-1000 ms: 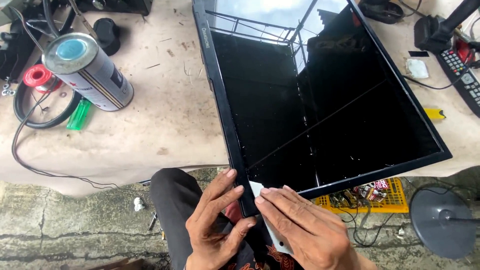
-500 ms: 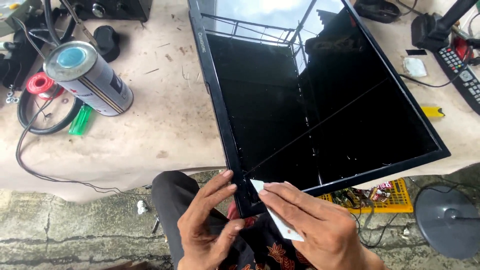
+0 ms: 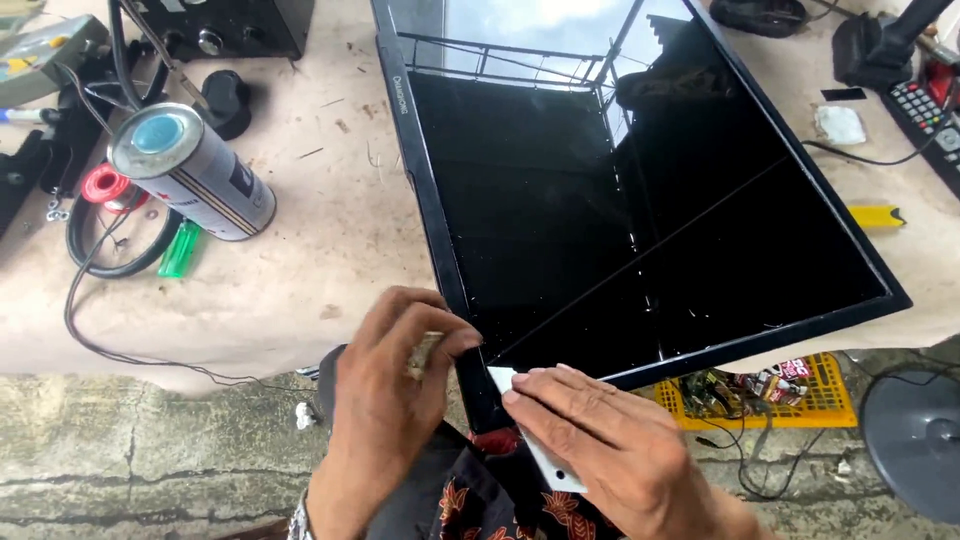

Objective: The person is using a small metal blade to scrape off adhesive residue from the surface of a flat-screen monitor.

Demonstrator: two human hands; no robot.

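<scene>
A flat black screen panel (image 3: 620, 210) lies face up on the worktable, its near corner jutting over the table's front edge. My left hand (image 3: 385, 400) presses its fingers against the black bezel at that near corner. My right hand (image 3: 610, 450) holds a thin white plastic card (image 3: 535, 440), whose tip sits at the seam between bezel and glass at the corner. The glass reflects sky and a railing.
A metal can (image 3: 190, 170) lies on its side at the left, beside a red spool (image 3: 105, 185), a green lighter (image 3: 180, 248) and a black cable loop (image 3: 100, 250). A remote control (image 3: 925, 115) lies far right. A yellow crate (image 3: 770, 385) and a round stand base (image 3: 915, 440) sit on the floor.
Both hands have risen toward the panel's near corner. The white card's tip has moved up to the bezel seam, and my left fingers have curled over the bezel.
</scene>
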